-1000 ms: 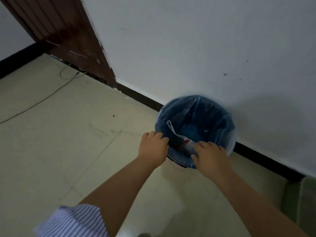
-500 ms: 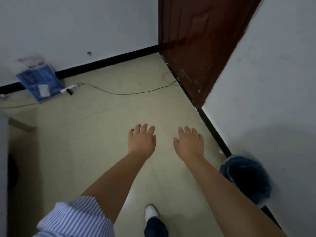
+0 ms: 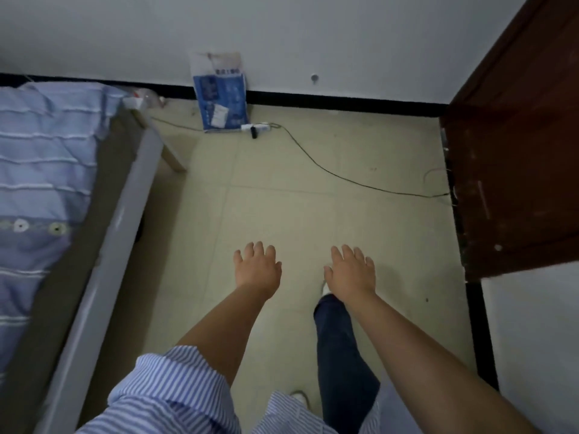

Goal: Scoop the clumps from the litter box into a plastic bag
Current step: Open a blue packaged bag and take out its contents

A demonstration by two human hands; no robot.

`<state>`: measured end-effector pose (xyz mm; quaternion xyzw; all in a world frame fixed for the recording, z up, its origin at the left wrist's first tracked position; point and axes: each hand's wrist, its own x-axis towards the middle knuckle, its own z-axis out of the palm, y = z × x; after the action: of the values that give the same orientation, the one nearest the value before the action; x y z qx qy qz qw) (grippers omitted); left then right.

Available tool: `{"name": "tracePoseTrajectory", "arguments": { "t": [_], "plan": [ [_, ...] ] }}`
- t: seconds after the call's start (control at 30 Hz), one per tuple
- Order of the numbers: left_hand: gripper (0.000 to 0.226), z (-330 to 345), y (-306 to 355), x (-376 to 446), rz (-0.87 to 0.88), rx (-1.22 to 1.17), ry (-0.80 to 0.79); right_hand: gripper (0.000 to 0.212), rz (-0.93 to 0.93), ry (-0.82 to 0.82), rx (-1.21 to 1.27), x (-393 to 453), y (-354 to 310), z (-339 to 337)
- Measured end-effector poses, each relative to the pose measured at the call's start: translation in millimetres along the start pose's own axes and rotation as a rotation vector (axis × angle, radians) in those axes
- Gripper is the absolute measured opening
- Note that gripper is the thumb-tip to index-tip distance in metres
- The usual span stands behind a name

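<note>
My left hand (image 3: 258, 269) and my right hand (image 3: 352, 270) are stretched out side by side over the tiled floor, palms down, fingers spread and holding nothing. No litter box, scoop or plastic bag shows in the head view. The bin with the blue bag is out of frame. My leg in dark trousers (image 3: 340, 355) steps forward below the right hand.
A bed with a blue striped cover (image 3: 47, 189) and grey frame fills the left. A blue and white bag (image 3: 221, 95) leans on the far wall beside a power strip (image 3: 255, 128), whose cable (image 3: 338, 175) crosses the floor. A brown door (image 3: 513, 151) stands at the right.
Both hands have let go of the bin's blue bag and now hang spread and empty. The view has turned left away from the bin, which has left the frame; the bed has come into view.
</note>
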<state>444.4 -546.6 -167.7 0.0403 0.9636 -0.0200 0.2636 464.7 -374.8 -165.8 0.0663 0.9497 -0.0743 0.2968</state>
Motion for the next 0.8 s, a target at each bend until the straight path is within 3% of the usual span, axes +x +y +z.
{"name": "tracePoseTrajectory", "arguments": {
  "t": [0.13,0.4,0.63,0.8],
  "plan": [
    [0.043,-44.3,-17.5,75.8,-0.113,-0.059,-0.013,0.053,-0.102,-0.043,-0.041,87.8,-23.1,-49.7],
    [0.047,-161.8,-71.4,213.4,-0.239,-0.167,0.121,0.054,-0.367,0.082,-0.138,247.8,-130.7,-183.6],
    [0.044,-221.8,-173.3,348.4,-0.357,-0.256,0.112,0.054,-0.486,0.135,-0.248,385.0,-266.3,-253.7],
    [0.042,-279.5,-257.3,447.5,-0.361,-0.240,0.137,0.051,-0.459,0.157,-0.205,483.4,-353.4,-305.9]
  ]
}}
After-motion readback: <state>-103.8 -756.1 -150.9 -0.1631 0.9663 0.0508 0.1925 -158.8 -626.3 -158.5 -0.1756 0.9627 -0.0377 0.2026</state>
